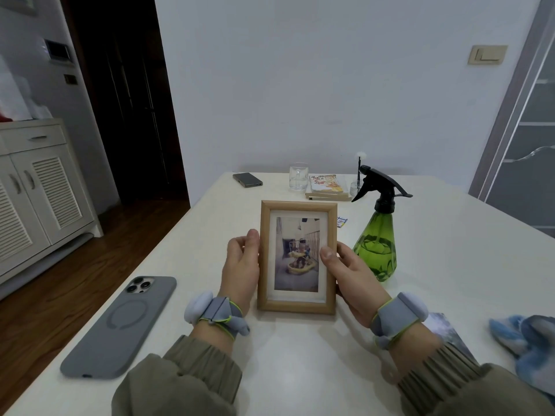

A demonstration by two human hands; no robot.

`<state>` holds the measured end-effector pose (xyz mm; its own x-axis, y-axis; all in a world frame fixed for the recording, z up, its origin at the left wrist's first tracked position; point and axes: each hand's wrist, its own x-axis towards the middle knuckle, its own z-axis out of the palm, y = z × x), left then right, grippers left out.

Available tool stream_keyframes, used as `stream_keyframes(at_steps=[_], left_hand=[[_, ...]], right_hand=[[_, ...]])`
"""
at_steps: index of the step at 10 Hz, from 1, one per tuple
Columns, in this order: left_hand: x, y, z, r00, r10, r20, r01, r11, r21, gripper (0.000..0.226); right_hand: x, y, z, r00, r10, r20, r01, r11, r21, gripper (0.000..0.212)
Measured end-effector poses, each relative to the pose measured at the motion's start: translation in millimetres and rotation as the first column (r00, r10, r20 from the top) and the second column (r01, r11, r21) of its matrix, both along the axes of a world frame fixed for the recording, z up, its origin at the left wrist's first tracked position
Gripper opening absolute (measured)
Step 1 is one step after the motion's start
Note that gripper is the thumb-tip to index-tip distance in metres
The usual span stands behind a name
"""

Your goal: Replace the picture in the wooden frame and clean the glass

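A light wooden picture frame (297,306) stands upright in the middle of the white table (450,250), its glass front facing me with a photo (297,253) behind a white mat. My left hand (240,265) grips the frame's left side, thumb on the front edge. My right hand (348,274) grips the right side, thumb lying on the front rail. A green spray bottle (375,247) with a black trigger stands just right of the frame. A blue and white cloth (525,340) lies at the right edge. A loose print (444,328) lies partly under my right wrist.
A grey phone (120,328) lies face down at front left. At the back stand a dark phone (247,179), a drinking glass (298,176), a small stack of books (327,187) and a small jar with a stick (357,184). The table's left edge drops to wooden floor.
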<state>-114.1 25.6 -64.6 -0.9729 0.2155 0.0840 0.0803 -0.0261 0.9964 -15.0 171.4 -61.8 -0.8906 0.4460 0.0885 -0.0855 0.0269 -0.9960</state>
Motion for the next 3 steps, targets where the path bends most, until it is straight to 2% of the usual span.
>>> stream_keyframes(at_steps=[1,2,3], left_hand=[[9,-5,9,0.961,0.175,-0.215,-0.177,0.984,0.007,0.028],[25,-8,17,0.887,0.261,-0.38,-0.269,0.963,0.033,0.019],[40,-5,21,0.88,0.196,-0.432,-0.212,0.977,0.011,0.017]], right_hand=[[2,0,1,0.998,-0.054,-0.025,0.056,0.995,0.082,0.045],[5,-1,4,0.978,-0.183,-0.095,0.2,0.954,0.221,0.05],[11,-2,10,0.936,-0.304,-0.178,0.346,0.885,0.312,0.048]])
